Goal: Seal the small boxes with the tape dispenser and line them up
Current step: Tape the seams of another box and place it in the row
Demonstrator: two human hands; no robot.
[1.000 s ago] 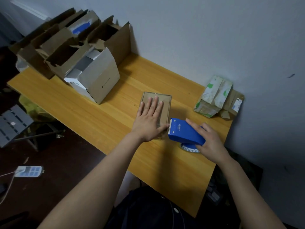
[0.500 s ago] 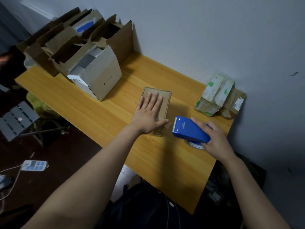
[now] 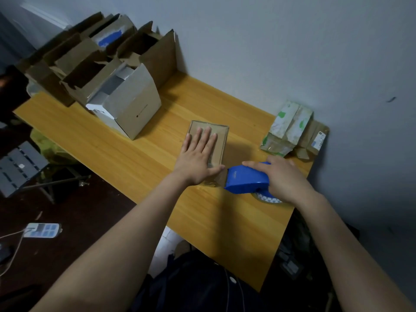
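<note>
Against the moment half a second before, the blue tape dispenser [image 3: 245,180] had closed the small gap to the small box [image 3: 221,140]. Its front edge now touched the box's near right corner. The left hand [image 3: 198,161] had stayed flat on the lid.

The right hand [image 3: 283,179] was curled round the rear of the tape dispenser, with the forefinger stretched forward along its top. The tape roll [image 3: 267,199] showed just beneath the hand, low against the table [image 3: 135,158]. The left hand lay palm down on the small box, fingers straight and a little spread, thumb reaching out toward the dispenser. It pressed on the box and gripped nothing.

The small box lay flat on the right half of the wooden table, between the carton to its left and the packets to its right.

By count there was one dispenser, one tape roll and one small box under the hand. Farther left stood one open grey-white carton [image 3: 132,109]. Behind it were brown cartons [image 3: 90,64] with their flaps up, at least four, though the exact number could not be told. By the wall [image 3: 292,52] at the far right lay flattened packets [image 3: 290,131], two with green print and at least one brown.
</note>
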